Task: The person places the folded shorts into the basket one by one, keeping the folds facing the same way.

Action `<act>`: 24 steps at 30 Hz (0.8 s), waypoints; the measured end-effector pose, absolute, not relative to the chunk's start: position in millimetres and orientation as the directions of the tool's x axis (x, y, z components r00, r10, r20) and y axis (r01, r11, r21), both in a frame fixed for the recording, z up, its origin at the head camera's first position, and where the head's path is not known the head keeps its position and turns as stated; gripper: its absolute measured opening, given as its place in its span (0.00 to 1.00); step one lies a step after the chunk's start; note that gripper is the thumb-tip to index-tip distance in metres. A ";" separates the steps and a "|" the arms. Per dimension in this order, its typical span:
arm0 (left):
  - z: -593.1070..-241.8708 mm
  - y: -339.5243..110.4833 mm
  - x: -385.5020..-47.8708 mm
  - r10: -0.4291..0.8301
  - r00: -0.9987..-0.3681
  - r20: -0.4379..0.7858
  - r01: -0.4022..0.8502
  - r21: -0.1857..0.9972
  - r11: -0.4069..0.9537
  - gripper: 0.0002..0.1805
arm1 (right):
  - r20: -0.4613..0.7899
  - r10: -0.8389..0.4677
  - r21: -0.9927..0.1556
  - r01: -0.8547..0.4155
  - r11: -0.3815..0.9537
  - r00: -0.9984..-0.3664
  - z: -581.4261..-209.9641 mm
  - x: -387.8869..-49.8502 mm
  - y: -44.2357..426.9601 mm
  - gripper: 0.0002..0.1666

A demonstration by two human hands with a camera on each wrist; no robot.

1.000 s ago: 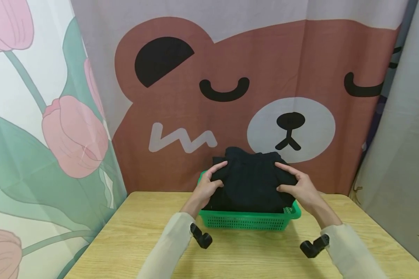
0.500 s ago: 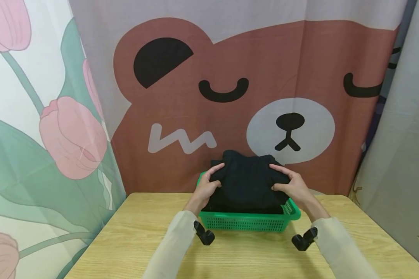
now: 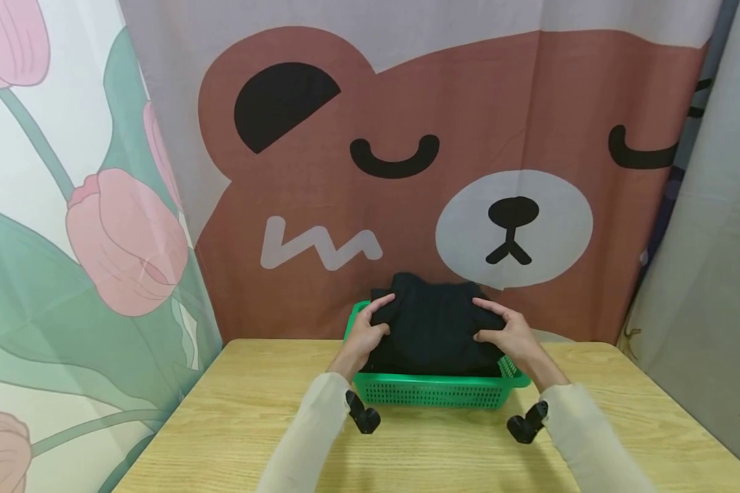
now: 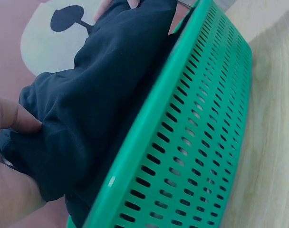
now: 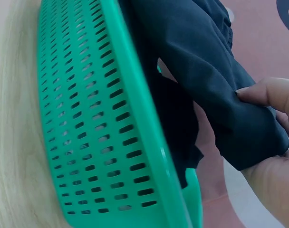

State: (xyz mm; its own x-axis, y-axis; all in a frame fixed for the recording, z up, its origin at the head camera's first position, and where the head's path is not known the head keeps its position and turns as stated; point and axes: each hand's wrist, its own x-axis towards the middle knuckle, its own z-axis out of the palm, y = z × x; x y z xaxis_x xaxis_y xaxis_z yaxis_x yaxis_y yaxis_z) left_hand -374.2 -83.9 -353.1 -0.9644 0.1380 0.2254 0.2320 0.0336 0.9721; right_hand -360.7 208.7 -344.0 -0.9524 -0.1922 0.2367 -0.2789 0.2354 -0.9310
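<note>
A folded black garment (image 3: 438, 329), its exact kind not clear, is bunched above and inside a green perforated plastic basket (image 3: 432, 392). My left hand (image 3: 365, 334) grips its left side, thumb in front. On the opposite side my right hand (image 3: 518, 337) pinches a fold between thumb and fingers. The right wrist view shows this held fold (image 5: 220, 99) raised over the rim, with more black cloth (image 5: 170, 123) lower in the basket. From the left wrist, the garment (image 4: 101, 71) leans along the basket's long rim (image 4: 154, 111). Its underside is hidden.
The basket stands on a light wooden table (image 3: 271, 424) near its far edge. Right behind hangs a curtain (image 3: 321, 301) with a bear print. A tulip-printed curtain (image 3: 129, 239) borders the left side, and a pale curtain (image 3: 691, 287) the right.
The garment has sunk a little lower into the basket and shifted slightly left. My right hand has moved left and down with it; the left hand has barely moved.
</note>
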 end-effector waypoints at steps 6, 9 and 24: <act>-361.6 -84.6 -378.9 0.109 -0.968 0.224 0.231 0.971 0.057 0.37 | 0.232 -0.193 -0.922 -0.279 0.270 -0.953 -350.6 -363.5 206.3 0.46; -365.1 -85.1 -380.0 0.104 -0.970 0.221 0.228 0.972 0.063 0.37 | 0.232 -0.193 -0.918 -0.280 0.282 -0.953 -353.0 -364.0 205.3 0.46; -373.7 -85.0 -383.0 0.091 -0.975 0.203 0.212 0.972 0.103 0.36 | 0.166 -0.192 -0.945 -0.212 0.251 -0.967 -363.5 -363.9 204.8 0.46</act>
State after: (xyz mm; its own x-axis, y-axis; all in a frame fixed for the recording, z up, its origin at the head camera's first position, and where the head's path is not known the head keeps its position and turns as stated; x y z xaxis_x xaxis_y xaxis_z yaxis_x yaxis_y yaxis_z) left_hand -383.0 -85.0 -373.7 -0.9750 0.0907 0.2026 0.2116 0.1030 0.9719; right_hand -363.9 204.8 -363.5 -0.9672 -0.1923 0.1661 -0.2121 0.2507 -0.9446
